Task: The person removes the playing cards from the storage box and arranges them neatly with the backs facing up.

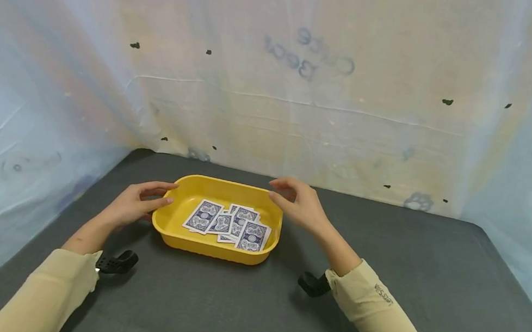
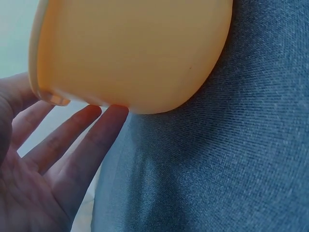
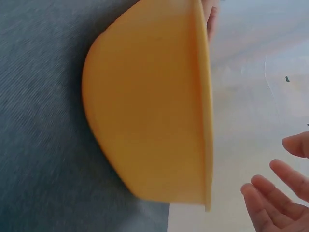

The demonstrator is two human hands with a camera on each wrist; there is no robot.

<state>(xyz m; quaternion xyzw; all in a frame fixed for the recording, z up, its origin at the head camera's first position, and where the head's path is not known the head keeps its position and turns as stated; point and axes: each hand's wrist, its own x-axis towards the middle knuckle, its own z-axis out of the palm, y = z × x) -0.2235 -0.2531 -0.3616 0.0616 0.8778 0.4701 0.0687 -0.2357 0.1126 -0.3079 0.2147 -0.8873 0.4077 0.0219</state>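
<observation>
Behind the table we see a pale, wrinkled backdrop (image 1: 348,137) with dark spots and faint lettering, hanging down to a dark grey tabletop (image 1: 210,313). At the left, a cream left sleeve (image 1: 47,289) leads up to a black wrist mount (image 1: 118,262) and the left hand (image 1: 130,205). This hand holds the near-left end of a yellow tray (image 1: 209,248): its thumb lies over the rim, and in the left wrist view we see two fingertips (image 2: 116,112) against the outer wall, so the grip is narrow, with the wall between thumb and fingers. The tray rests on the tabletop, extending rightward from that grip. Inside, to the right of the left thumb and clear of it, we find overlapping playing cards (image 1: 244,221), their blue-and-white backs up, spread across the middle and right of the tray floor. At the tray's right end is the right hand (image 1: 302,206), thumb and loosely bent fingers spread apart with nothing between them; the right wrist view shows it apart from the rim. Farthest right, we see the cream right sleeve (image 1: 378,321) with small dark lettering.
</observation>
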